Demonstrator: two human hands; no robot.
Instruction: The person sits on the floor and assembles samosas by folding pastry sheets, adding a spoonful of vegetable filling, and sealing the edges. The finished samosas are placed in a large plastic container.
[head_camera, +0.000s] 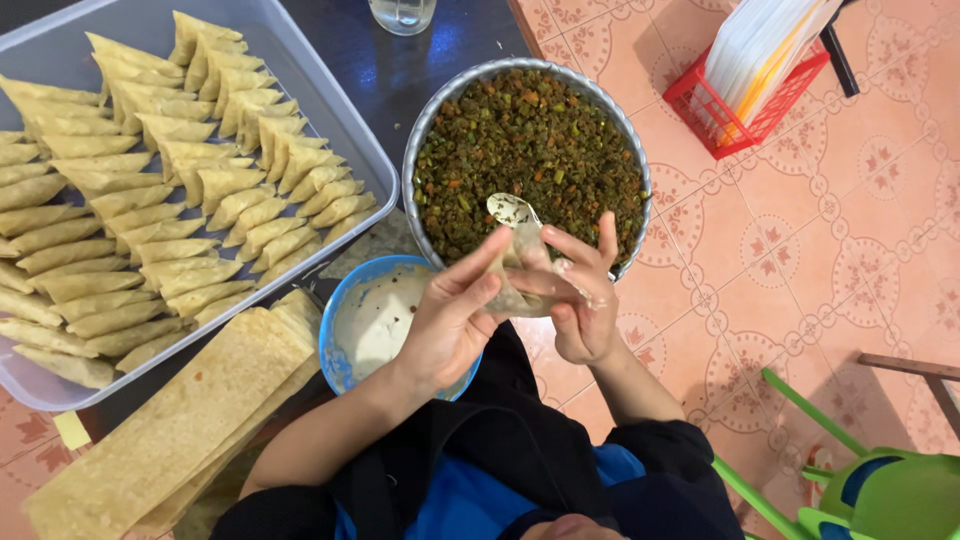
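Head view first: at the far left we see a clear plastic tray packed with rows of folded triangular pastries, and below it a stack of flat pastry strips on the dark table. Next comes a blue bowl of pale paste, partly hidden by our left hand, whose fingers curl round a half-folded pastry cone. Our right hand pinches the other side of that cone, fingers partly raised, so the cone sits between both hands just above the near rim of the big metal bowl of green and brown filling. A spoon rests in the filling right behind the cone. We judge that the thin sheet could tear or the cone could slip open if the pinch loosens, spilling filling onto our lap. Right of the table, the floor is patterned orange tile, with a red basket of papers and a green chair.
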